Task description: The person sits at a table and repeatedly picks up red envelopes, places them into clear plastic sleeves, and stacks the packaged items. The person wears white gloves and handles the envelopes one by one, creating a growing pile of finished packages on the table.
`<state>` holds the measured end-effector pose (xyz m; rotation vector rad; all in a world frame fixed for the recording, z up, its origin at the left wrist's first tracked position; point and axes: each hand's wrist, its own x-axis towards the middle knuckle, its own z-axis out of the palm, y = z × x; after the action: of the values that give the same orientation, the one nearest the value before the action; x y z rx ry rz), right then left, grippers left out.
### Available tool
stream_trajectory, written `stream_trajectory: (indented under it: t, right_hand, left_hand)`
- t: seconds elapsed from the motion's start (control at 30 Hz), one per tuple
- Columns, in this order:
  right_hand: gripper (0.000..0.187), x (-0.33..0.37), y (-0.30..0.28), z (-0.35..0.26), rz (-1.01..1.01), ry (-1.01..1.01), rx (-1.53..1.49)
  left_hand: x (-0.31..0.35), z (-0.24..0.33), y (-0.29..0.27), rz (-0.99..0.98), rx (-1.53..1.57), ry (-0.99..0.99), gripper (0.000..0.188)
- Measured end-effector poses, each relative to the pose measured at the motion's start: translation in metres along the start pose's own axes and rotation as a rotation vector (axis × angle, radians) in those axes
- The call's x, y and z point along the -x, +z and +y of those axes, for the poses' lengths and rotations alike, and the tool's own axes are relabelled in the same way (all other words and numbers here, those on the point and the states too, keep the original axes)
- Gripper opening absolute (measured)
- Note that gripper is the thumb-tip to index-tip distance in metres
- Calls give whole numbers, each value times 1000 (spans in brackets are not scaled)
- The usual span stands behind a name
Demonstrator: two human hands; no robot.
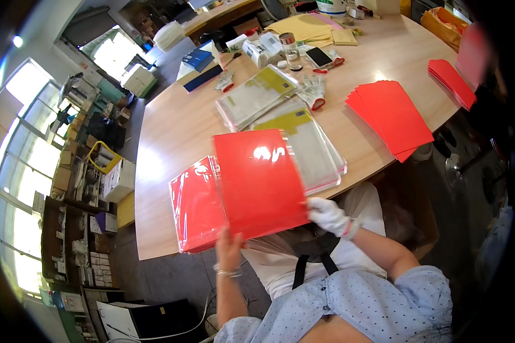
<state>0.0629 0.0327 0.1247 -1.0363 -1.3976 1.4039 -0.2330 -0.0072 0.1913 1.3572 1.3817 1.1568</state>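
A red sheet in a shiny clear sleeve point(260, 183) is held up at the table's near edge, tilted and slightly blurred. My bare left hand point(229, 250) grips its lower left corner, while my right hand point(328, 217), in a white glove, pinches the lower right corner. Just to the left lies a stack of sleeved red sheets point(197, 203), partly covered by the held one. Beyond and to the right are piles of clear plastic sleeves point(317, 154) with olive-yellow bands. Fanned unsleeved red sheets point(392, 117) rest farther right on the table.
More red sheets point(451, 83) lie at the far right, near a blurred person's sleeve. White work gloves point(313, 91), a phone point(319, 57), a glass jar point(290, 50), blue boxes point(199, 59) and yellow envelopes point(303, 27) occupy the table's far side. Shelves point(77, 240) stand at left.
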Motion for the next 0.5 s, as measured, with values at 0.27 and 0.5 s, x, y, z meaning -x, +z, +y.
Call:
stream_trajectory:
  t: [0.27, 0.5]
  right_hand:
    - [33, -98, 176, -57, -476, 26, 524]
    - [34, -102, 177, -43, -453, -96, 675]
  left_hand:
    - [0, -102, -240, 276, -961, -41, 44]
    - [-47, -46, -131, 180, -1292, -7, 63]
